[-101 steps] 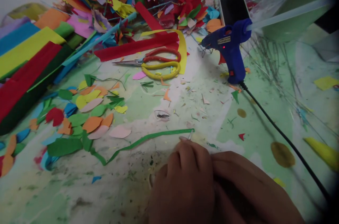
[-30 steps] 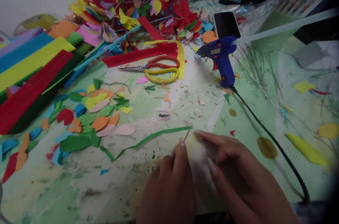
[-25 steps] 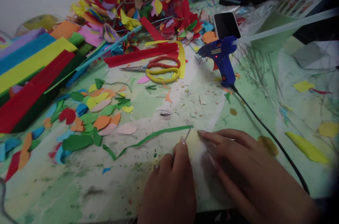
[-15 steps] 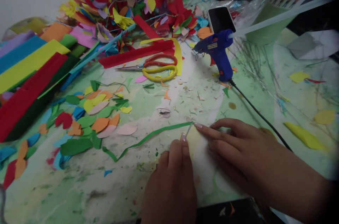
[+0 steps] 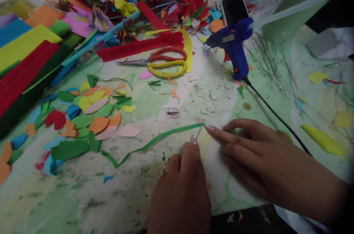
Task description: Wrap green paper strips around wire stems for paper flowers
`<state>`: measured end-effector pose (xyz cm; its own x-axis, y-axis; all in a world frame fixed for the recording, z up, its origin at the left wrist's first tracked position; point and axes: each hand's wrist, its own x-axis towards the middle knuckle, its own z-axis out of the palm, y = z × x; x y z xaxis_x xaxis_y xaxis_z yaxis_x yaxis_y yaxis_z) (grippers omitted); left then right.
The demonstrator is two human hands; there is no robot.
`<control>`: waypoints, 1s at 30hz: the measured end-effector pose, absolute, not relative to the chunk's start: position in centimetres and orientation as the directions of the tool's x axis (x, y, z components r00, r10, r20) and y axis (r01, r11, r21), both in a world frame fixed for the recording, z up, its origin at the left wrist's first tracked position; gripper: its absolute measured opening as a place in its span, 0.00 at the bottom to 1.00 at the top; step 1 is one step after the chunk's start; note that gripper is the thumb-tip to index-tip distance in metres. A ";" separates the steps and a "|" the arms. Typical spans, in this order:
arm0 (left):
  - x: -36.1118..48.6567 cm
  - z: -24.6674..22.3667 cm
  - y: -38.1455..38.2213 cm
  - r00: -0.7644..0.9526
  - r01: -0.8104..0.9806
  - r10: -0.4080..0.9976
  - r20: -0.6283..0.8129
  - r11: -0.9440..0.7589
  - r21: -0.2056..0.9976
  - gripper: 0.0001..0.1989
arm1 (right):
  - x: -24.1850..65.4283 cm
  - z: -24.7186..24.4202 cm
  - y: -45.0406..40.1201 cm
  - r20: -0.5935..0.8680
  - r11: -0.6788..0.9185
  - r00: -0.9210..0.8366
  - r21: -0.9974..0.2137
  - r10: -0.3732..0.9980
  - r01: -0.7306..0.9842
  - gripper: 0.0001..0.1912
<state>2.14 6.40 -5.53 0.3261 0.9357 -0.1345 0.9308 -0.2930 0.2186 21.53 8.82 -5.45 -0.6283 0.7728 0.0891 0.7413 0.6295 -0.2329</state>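
Note:
A thin pale wire [image 5: 199,131] stands out from the fingertips of my left hand [image 5: 184,178], which is closed on it at the bottom centre. The index fingertip of my right hand [image 5: 249,149] touches the wire's upper end, where a narrow green paper strip [image 5: 162,137] meets it. From there the strip runs left across the table and bends near its free end. My right hand's other fingers are curled, and its thumb is partly hidden.
Scissors [image 5: 167,69] with red and yellow handles lie behind my hands. A blue glue gun [image 5: 233,44] with a black cord stands at the back right. Cut paper petals [image 5: 99,125], crepe paper rolls [image 5: 27,75] and paper flowers [image 5: 124,2] cover the left and back.
The view has shifted slightly, so the table items on the left appear further left and higher. My hands keep nearly the same pose at the wire and strip.

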 end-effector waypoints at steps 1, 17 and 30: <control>2.2 -5.4 6.5 0.312 0.935 0.936 -0.164 -0.272 0.227 0.25 | 21.6 -5.5 8.8 0.095 0.633 -0.630 -0.229 0.770 0.739 0.07; 1.3 -6.8 6.6 0.375 0.871 0.926 -0.034 -0.339 0.356 0.24 | 22.2 -6.6 8.3 0.157 0.640 -0.622 -0.247 0.767 0.728 0.10; 1.4 -7.3 6.3 0.373 0.901 0.926 -0.062 -0.346 0.261 0.26 | 22.0 -6.5 8.5 0.147 0.629 -0.614 -0.266 0.776 0.731 0.10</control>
